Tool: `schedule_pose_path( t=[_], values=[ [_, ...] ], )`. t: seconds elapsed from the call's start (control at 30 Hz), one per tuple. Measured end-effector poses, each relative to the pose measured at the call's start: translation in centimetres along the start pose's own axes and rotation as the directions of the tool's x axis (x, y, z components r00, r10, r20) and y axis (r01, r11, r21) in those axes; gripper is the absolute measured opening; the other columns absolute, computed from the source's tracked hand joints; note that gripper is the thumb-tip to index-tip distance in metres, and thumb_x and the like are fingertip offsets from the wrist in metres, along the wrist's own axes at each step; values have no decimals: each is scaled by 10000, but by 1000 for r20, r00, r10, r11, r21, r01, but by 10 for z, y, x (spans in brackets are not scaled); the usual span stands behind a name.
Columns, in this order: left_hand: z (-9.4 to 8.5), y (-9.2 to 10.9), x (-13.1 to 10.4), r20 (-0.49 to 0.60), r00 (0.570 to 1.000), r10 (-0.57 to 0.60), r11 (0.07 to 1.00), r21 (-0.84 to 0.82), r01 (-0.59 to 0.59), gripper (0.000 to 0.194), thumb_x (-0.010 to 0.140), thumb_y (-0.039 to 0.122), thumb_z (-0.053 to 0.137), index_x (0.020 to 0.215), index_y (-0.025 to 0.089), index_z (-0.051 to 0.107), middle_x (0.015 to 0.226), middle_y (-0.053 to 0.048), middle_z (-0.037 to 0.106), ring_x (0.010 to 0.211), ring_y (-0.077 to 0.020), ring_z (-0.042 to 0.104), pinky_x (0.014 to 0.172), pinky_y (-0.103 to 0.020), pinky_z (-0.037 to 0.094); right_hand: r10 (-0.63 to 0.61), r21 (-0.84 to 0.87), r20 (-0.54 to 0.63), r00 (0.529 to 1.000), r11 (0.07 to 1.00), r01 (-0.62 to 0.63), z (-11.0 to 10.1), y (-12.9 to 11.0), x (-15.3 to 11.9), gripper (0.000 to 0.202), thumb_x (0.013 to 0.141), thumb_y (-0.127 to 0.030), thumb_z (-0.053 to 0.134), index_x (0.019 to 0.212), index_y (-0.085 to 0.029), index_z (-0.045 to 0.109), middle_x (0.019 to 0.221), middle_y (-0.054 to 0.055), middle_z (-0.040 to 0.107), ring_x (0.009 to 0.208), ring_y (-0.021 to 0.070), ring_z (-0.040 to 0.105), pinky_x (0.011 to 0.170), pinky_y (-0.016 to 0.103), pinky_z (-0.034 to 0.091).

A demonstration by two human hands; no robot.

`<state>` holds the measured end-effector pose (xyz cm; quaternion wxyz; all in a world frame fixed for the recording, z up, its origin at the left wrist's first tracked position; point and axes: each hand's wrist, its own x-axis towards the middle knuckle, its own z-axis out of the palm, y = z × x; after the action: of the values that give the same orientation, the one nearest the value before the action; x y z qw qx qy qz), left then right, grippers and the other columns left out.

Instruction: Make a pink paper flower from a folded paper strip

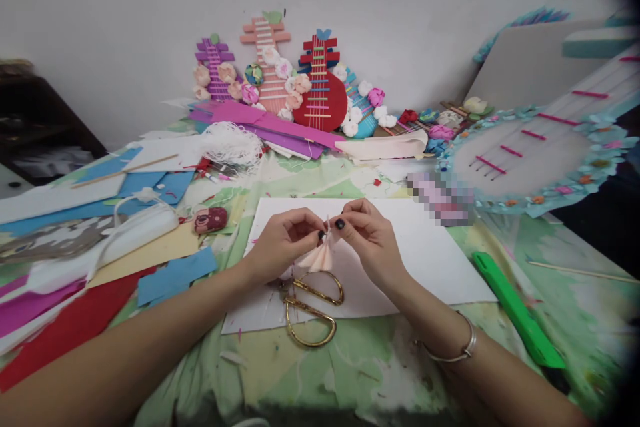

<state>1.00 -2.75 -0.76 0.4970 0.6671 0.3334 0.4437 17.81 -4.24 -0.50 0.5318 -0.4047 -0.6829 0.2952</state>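
Over a white sheet point(425, 260), my left hand point(287, 240) and my right hand point(370, 237) meet with fingertips close together. Both pinch the narrow top of a small pleated, pale peach piece point(320, 256), which fans out below the fingers. My left hand is closed on its left side, and my right thumb and forefinger are closed on its right. Just beneath lie gold-handled scissors point(311, 340), their handles toward me; the blades are hard to make out.
A green cutter point(517, 307) lies on the right. Blue paper point(175, 277), red paper point(85, 327) and a white glue gun point(105, 247) are at left. White string point(233, 147) and small paper instruments point(320, 93) stand behind; a large decorated one point(535, 153) is at right.
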Motion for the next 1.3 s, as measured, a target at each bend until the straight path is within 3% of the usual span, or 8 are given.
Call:
schedule_pose_path(
  t=[0.13, 0.27, 0.43, 0.63, 0.87, 1.13, 1.3],
  values=[
    [2, 2, 0, 15, 1000, 1, 1000, 22, -1, 69, 732, 185, 609, 721, 119, 592, 702, -17, 589, 682, -107, 554, 655, -213, 462, 62, 28, 35, 997, 998, -63, 3, 2, -2, 69, 729, -216, 637, 796, -208, 652, 802, 26, 544, 656, 121, 495, 616, 286, 423],
    [3, 6, -1, 34, 999, -39, 999, 26, 39, 63, 738, 183, 599, 743, 120, 602, 705, -19, 606, 663, -109, 567, 646, -216, 473, 124, 51, 52, 991, 991, -127, 4, 4, -3, 20, 755, -191, 588, 752, -185, 607, 755, 22, 580, 694, 131, 529, 657, 286, 432],
    [1, 3, -1, -12, 998, -65, 997, 37, 66, 84, 729, 202, 612, 768, 128, 610, 758, -25, 624, 717, -121, 583, 672, -221, 471, 168, 115, 61, 984, 978, -174, 3, 3, -2, 49, 771, -192, 549, 729, -173, 564, 664, -5, 553, 621, 107, 520, 594, 246, 429],
    [0, 4, -2, -14, 995, -101, 994, 48, 101, 94, 729, 219, 603, 761, 131, 588, 769, -32, 613, 723, -132, 574, 657, -237, 461, 122, 32, 76, 990, 992, -124, 3, 3, -3, 110, 772, -105, 465, 732, -174, 542, 665, -8, 555, 638, 107, 532, 624, 241, 423],
    [6, 9, -5, -24, 999, -30, 994, 102, 33, 70, 751, 199, 540, 726, 133, 545, 760, -29, 586, 723, -118, 549, 678, -234, 453, 24, -156, 62, 998, 988, -14, 6, -1, -7, 172, 747, -33, 409, 724, -181, 492, 677, -16, 518, 645, 103, 480, 624, 233, 378],
    [2, 5, -5, -25, 999, 23, 993, 114, -20, 36, 747, 153, 527, 750, 133, 556, 778, -25, 583, 749, -118, 552, 695, -230, 450, 61, 29, 34, 998, 998, -62, 7, 5, -5, 116, 796, -104, 446, 743, -183, 512, 715, -7, 547, 685, 108, 525, 652, 242, 422],
    [-1, -1, 0, -7, 999, 36, 977, 211, -34, 68, 740, 140, 492, 760, 137, 557, 754, -17, 585, 726, -118, 560, 691, -237, 457, 31, 45, 28, 999, 998, -32, 2, 2, -2, 116, 837, -215, 491, 924, -205, 567, 915, 39, 587, 825, 140, 574, 745, 293, 466]
  ],
)
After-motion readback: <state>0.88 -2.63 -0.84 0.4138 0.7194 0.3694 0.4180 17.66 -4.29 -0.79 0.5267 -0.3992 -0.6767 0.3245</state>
